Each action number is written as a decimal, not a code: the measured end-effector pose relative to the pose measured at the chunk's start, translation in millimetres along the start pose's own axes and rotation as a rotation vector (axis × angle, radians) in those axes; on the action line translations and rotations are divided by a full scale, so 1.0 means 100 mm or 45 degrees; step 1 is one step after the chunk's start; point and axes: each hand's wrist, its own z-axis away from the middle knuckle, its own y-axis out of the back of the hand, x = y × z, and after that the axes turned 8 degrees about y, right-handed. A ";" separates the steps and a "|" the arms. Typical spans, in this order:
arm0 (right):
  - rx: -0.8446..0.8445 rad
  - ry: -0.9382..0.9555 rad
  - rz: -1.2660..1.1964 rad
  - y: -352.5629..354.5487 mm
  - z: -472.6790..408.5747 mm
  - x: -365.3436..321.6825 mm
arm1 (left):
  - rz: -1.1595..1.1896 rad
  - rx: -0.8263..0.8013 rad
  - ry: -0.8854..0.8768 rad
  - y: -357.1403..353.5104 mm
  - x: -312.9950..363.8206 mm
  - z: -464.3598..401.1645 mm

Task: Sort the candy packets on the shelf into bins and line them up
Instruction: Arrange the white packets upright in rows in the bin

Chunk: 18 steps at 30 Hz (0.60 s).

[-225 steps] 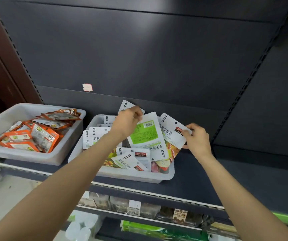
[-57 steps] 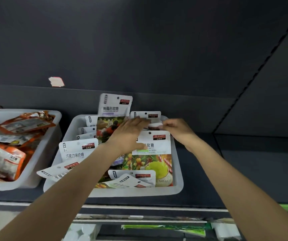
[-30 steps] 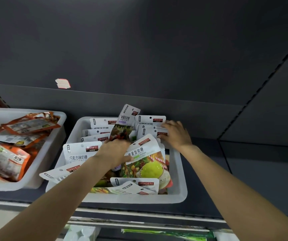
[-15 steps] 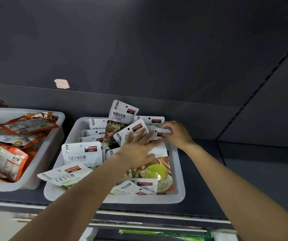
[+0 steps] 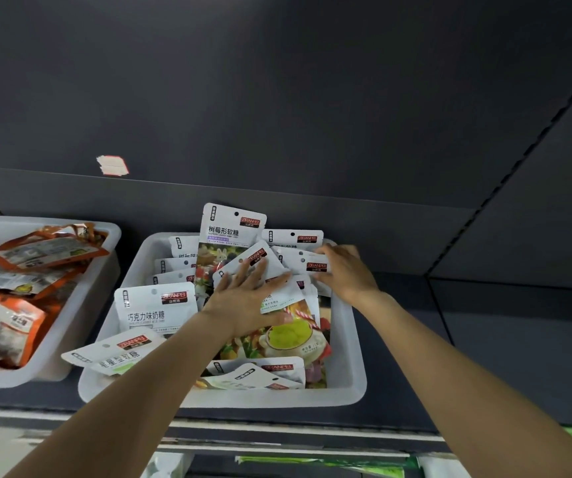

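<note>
A white bin [image 5: 348,384] on the dark shelf holds several white-topped candy packets. One raspberry packet [image 5: 231,232] stands upright at the back. A green-cup packet [image 5: 291,334] lies flat in the middle. My left hand [image 5: 246,298] lies flat with spread fingers on the packets at the bin's centre, pressing them down. My right hand [image 5: 345,270] grips the edges of packets [image 5: 312,265] at the bin's back right corner. A chocolate milk candy packet [image 5: 155,308] leans at the left side, and another packet [image 5: 112,351] hangs over the bin's left front rim.
A second white bin [image 5: 81,305] at the left holds orange packets [image 5: 5,319]. The dark back panel carries a small paper sticker [image 5: 112,165]. Bare dark shelf [image 5: 501,357] stretches to the right. A lower shelf with goods shows below the front edge.
My left hand has slid a little up and right over the central packets and flattened. My right hand stays at the back right packets. The view has barely shifted.
</note>
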 end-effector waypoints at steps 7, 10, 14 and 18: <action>0.205 -0.075 -0.385 0.00 0.13 -0.08 | -0.130 0.299 -0.006 0.05 0.11 0.05; 0.174 -0.011 -0.489 0.06 0.29 -0.09 | -0.212 0.323 -0.144 0.15 0.15 -0.03; 0.057 0.027 -0.584 0.09 0.36 -0.08 | -0.159 0.301 -0.195 0.22 0.12 -0.10; 0.239 -0.165 -0.579 0.08 0.19 0.07 | -0.065 0.373 -0.220 0.13 0.09 -0.02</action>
